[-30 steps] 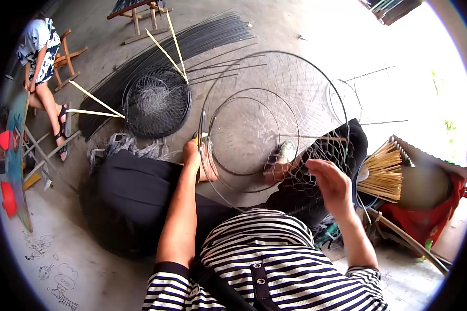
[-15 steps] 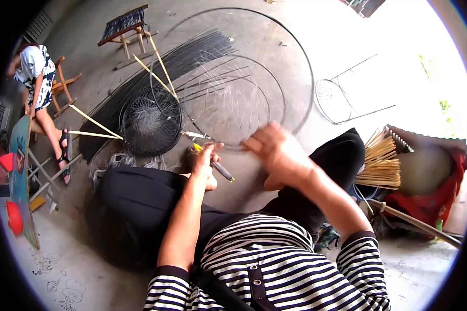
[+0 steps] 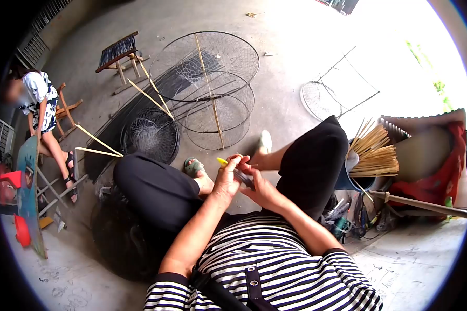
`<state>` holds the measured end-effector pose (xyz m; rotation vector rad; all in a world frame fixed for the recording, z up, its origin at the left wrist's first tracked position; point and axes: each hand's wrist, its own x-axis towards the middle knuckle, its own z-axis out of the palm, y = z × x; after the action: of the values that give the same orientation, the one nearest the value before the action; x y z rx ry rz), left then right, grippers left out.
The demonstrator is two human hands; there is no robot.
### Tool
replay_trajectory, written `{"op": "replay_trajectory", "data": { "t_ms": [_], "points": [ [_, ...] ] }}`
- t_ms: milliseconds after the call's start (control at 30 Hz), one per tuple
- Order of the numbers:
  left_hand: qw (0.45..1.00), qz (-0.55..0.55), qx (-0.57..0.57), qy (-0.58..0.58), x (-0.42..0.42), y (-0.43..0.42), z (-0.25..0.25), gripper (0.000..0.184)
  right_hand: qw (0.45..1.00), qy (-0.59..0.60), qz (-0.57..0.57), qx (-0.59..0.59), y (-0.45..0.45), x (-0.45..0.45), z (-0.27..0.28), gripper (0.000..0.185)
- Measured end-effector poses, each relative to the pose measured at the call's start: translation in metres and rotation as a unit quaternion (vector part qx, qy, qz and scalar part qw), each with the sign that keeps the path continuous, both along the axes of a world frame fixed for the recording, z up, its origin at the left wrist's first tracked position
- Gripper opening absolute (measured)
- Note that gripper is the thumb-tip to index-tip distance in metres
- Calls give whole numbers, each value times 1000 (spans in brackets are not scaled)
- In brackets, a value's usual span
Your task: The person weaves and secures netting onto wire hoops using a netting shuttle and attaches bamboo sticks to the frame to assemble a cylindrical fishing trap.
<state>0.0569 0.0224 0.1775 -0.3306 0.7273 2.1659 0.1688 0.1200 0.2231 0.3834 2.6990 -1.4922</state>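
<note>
Grey floor (image 3: 283, 83) lies around me. My left hand (image 3: 226, 181) and right hand (image 3: 264, 193) are both wrapped round a yellow-ended tool (image 3: 243, 179). Ahead, slightly leftward, nearer my left hand, sits the net cage (image 3: 224, 95), its stick (image 3: 207, 78) running away from me.

A lane of floor (image 3: 283, 85) ran between mesh cage (image 3: 213, 97) and wire frame (image 3: 321, 81); bent knees (image 3: 316, 155) flanked the hands (image 3: 226, 182).

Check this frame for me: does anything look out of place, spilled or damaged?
Nothing looks plainly spilled or damaged. The untidiest spot is the blue bucket, where slender sticks splay out unevenly to one side. A small scrap also lies on the floor near the top. Both look like ordinary clutter.
</note>
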Motion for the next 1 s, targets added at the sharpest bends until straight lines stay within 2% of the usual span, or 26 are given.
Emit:
{"op": "replay_trajectory", "data": {
  "t_ms": [33, 67, 167, 233, 267, 300, 367, 400, 467, 500, 533, 633, 700, 833, 867, 1000],
  "points": [
    [1000, -5, 19, -3, 6, -1, 4, 9, 998, -53, -9, -36, -4, 7, 6, 32],
    [1000, -12, 12, -9, 7, -3, 4, 9, 990, -137, 16, -25, 0, 11, 11, 25],
    [999, -7, -34, -35, -2, -16, 6, 8, 986, -92, 98, 100, 21, 23, 45, 18],
    [997, -21, -28, -65, -18, -27, -24, 8, 995, -2, 91, 29, 45, 29, 59, 16],
    [994, -8, -78, -82, -23, -27, -41, 7, 995, 33, 78, -44, 55, 28, 55, 15],
    [994, -42, -74, -69, -22, -33, -38, 7, 992, 1, 63, -111, 59, 26, 76, 11],
    [986, -63, -149, -25, -19, -30, -45, 7, 973, 165, 30, -157, 55, 15, 99, 12],
    [984, -66, -163, -13, -20, -25, -47, 7, 945, 180, -9, -272, 54, 18, 92, 12],
    [978, -79, -193, 8, -21, -17, -51, 7, 877, 277, -8, -393, 53, 13, 114, 11],
    [980, -69, -188, 17, -23, -14, -53, 7, 815, 311, 14, -489, 55, 14, 122, 10],
    [981, -59, -183, 26, -26, -11, -55, 7, 788, 322, 31, -524, 58, 14, 132, 19],
    [987, -55, -152, 6, -34, -7, -59, 7, 788, 359, -12, -500, 75, 24, 141, 24],
    [990, -56, -125, -33, -34, -9, -58, 7, 741, 404, -7, -536, 84, 32, 158, 21],
    [991, -61, -69, -93, -26, -9, -52, 6, 723, 417, 79, -545, 117, 46, 178, 16],
    [990, -58, -56, -113, -25, -8, -49, 7, 730, 419, 79, -534, 121, 52, 181, 20],
    [985, -36, 0, -167, -21, -5, -30, 7, 760, 446, 23, -472, 135, 60, 181, 19]
  ]
}}
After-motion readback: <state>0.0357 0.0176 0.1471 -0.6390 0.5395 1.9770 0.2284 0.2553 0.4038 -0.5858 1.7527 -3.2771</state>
